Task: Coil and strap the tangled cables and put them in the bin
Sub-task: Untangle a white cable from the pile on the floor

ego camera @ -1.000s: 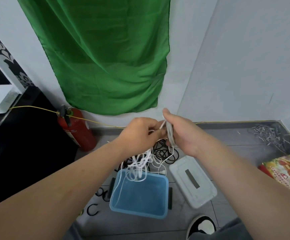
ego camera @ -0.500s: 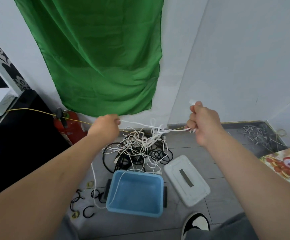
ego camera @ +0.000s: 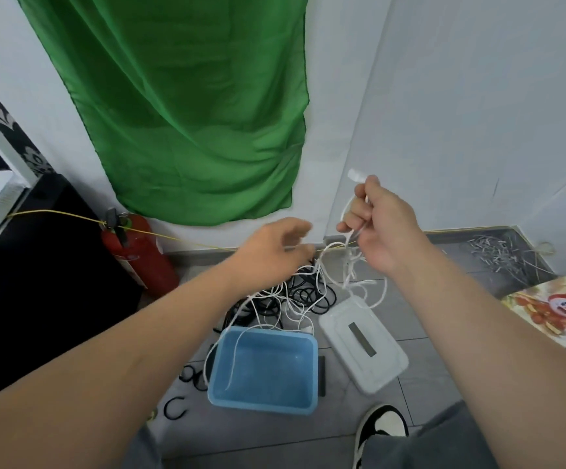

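Cable, white (ego camera: 350, 265): thin, round and smooth, held in the air above the floor (ego camera: 274, 441) and hanging down in loose, irregular loops. The right hand (ego camera: 381, 228) grips it with the fingers (ego camera: 354, 211) curled round a short bend of the cord. A small white plug (ego camera: 356, 175) sticks up above the thumb. From this hand several strands drop in a knotted bunch. One wide loop lies over the lid (ego camera: 383, 367), and one long strand trails into the bin (ego camera: 261, 406).

The left hand (ego camera: 271, 252) is just beside the right, palm down, fingers loosely bent and motion-blurred. A white strand runs past its fingertips; whether they pinch it cannot be told.

The bin is a blue rectangular plastic tub with rounded corners, standing open on the grey tiled floor. Its lid is white, rectangular, with a grey strip along the centre, and lies flat just right of the bin.

Black cables (ego camera: 308, 292), glossy and coiled in overlapping rings, are piled on the floor behind the bin, under the white strands. Black open rings (ego camera: 175, 407) lie left of the bin.

A red cylindrical fire extinguisher (ego camera: 142, 258) stands against the wall below a draped green cloth (ego camera: 190, 106). A taut yellow wire (ego camera: 64, 216) crosses in front of it. A black-and-white shoe (ego camera: 381, 424) is near the bottom edge.
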The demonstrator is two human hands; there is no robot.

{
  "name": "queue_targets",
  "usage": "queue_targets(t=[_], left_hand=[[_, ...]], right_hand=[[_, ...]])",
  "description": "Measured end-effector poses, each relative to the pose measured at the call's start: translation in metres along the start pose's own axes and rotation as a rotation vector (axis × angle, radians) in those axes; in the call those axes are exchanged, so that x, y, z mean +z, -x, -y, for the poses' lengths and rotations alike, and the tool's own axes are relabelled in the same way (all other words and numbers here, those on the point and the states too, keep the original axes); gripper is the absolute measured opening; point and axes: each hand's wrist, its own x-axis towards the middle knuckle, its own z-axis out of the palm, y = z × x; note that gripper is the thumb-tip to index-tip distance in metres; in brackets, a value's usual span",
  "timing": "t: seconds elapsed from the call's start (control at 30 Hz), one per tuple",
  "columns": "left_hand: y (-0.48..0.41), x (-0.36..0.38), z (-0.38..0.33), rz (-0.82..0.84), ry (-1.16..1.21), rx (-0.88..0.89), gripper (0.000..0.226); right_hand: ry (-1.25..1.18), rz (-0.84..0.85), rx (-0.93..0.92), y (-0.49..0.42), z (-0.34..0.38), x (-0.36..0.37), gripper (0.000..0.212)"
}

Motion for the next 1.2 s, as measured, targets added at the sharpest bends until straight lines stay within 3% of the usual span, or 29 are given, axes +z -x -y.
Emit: queue_targets(t=[0.07, 0.13, 0.23, 0.4, 0.5, 0.57, 0.67, 0.77, 0.93, 1.0, 1.07, 1.13, 1.2], left_hand=[[0.003, 0.018, -0.011, 0.106, 0.250, 0.031, 0.047], [0.001, 0.025, -0.012, 0.091, 0.311, 0.064, 0.036], [-0.004, 0.022, 0.001, 0.074, 0.204, 0.102, 0.011], [-0.002, 0.024, 0.018, -0.028, -0.065, 0.312, 0.013], [-0.003, 0.013, 0.040, 0.092, -0.356, 0.369, 0.019], [-0.004, 0.001, 0.054, 0.184, -0.548, 0.233, 0.026], [-0.006, -0.012, 0.065, 0.219, -0.845, -0.118, 0.039], [-0.011, -0.018, 0.071, 0.199, -0.936, -0.343, 0.057], [-0.019, -0.021, 0.081, 0.261, -0.741, -0.313, 0.035], [-0.020, -0.024, 0.084, 0.230, -0.752, -0.274, 0.024], [-0.020, -0.020, 0.082, 0.127, -0.704, -0.173, 0.028], [-0.016, -0.010, 0.066, 0.033, -0.376, -0.048, 0.028], [-0.013, 0.001, 0.049, 0.041, -0.057, 0.005, 0.013]], right_hand=[[-0.132, 0.034, 0.032, 0.002, 0.000, 0.009, 0.029], [-0.231, 0.045, 0.067, 0.002, 0.000, 0.015, 0.030], [-0.277, 0.051, 0.122, -0.003, 0.000, 0.017, 0.030], [-0.253, 0.128, 0.136, -0.007, -0.005, 0.023, 0.034], [-0.282, 0.157, 0.160, -0.009, -0.007, 0.031, 0.037], [-0.287, 0.129, 0.152, -0.013, -0.005, 0.030, 0.038], [-0.250, 0.067, 0.130, -0.019, -0.004, 0.022, 0.040], [-0.241, 0.009, 0.114, -0.023, -0.005, 0.017, 0.040], [-0.198, 0.013, 0.076, -0.023, -0.004, 0.016, 0.039], [-0.205, 0.052, 0.091, -0.023, -0.008, 0.018, 0.041], [-0.237, 0.106, 0.111, -0.022, -0.014, 0.023, 0.042], [-0.255, 0.168, 0.124, -0.020, -0.019, 0.031, 0.042], [-0.273, 0.222, 0.130, -0.019, -0.021, 0.036, 0.042]])
